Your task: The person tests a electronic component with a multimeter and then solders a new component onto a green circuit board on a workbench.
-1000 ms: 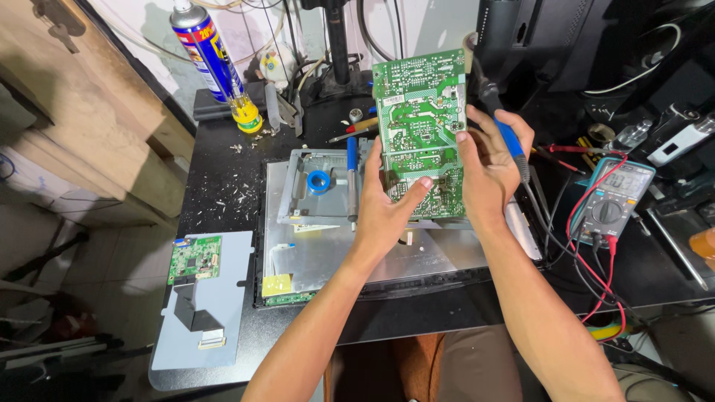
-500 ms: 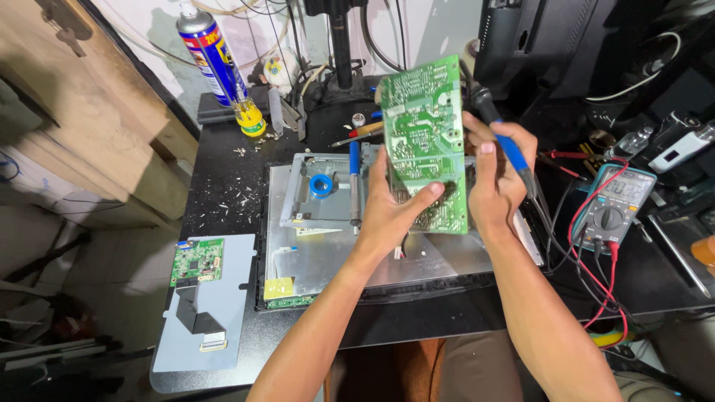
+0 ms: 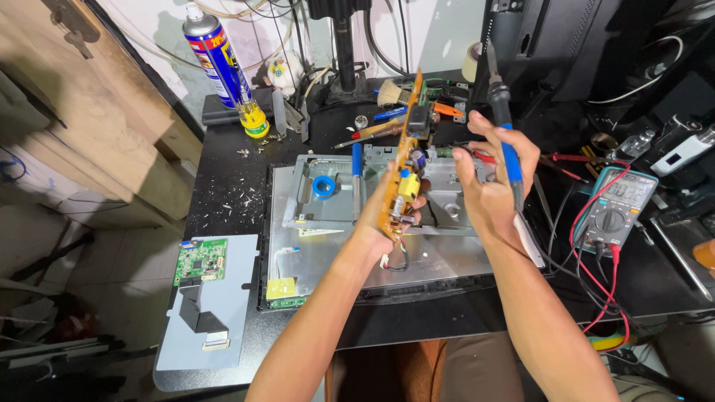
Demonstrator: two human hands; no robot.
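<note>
While gripped along its lower edge by the closed fingers of the left hand point(image 3: 387, 216), circuit board point(image 3: 402, 175) stands on edge above the metal panel point(image 3: 328, 253), turned so only its thin orange side and a yellow part show. Right hand point(image 3: 491, 175) just beside it, fingers curled shut around the blue grip of a soldering iron point(image 3: 503, 112), tip pointing up and away. Small red and black wires hanging from the board's bottom corner. On the black desk point(image 3: 223, 186): blue ring point(image 3: 323, 186) on the panel's bracket, spray can point(image 3: 217, 56) at the back left, small green board point(image 3: 200, 260) on a grey sheet at the left edge, multimeter point(image 3: 614, 208) with red and black leads to the right.
</note>
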